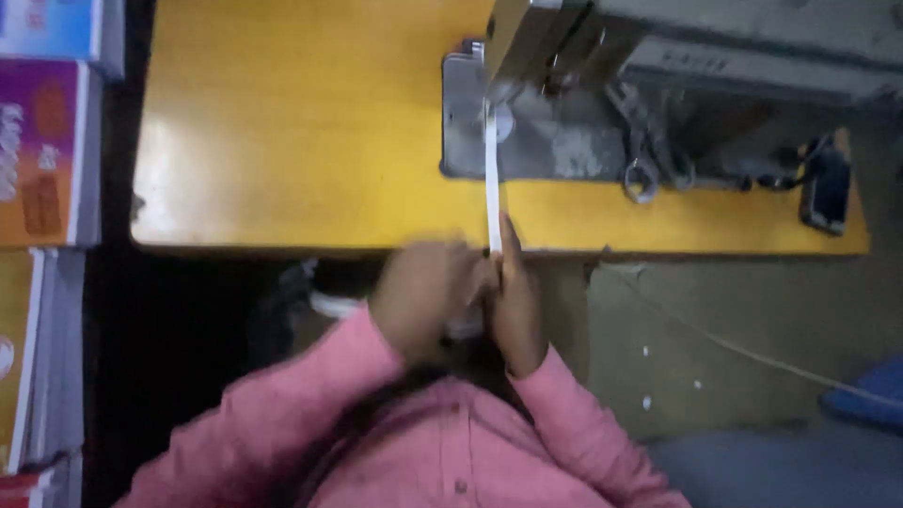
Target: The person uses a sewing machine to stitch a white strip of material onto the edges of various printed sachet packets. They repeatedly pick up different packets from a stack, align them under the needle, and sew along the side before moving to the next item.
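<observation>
A narrow white strip (492, 183) runs from under the head of a grey sewing machine (602, 56) down to the front edge of the yellow table (301, 132). My right hand (515, 296) pinches the strip's near end at the table edge. My left hand (425, 293) is blurred, pressed against the right one, its fingers closed around the same strip end. Both arms wear pink sleeves.
Scissors (649, 155) lie on the machine's grey bed. A dark phone (826, 188) rests at the table's right end. Colourful boxes (42, 150) are stacked along the left. A blue cushion (870, 390) and a thin cord sit on the floor at right.
</observation>
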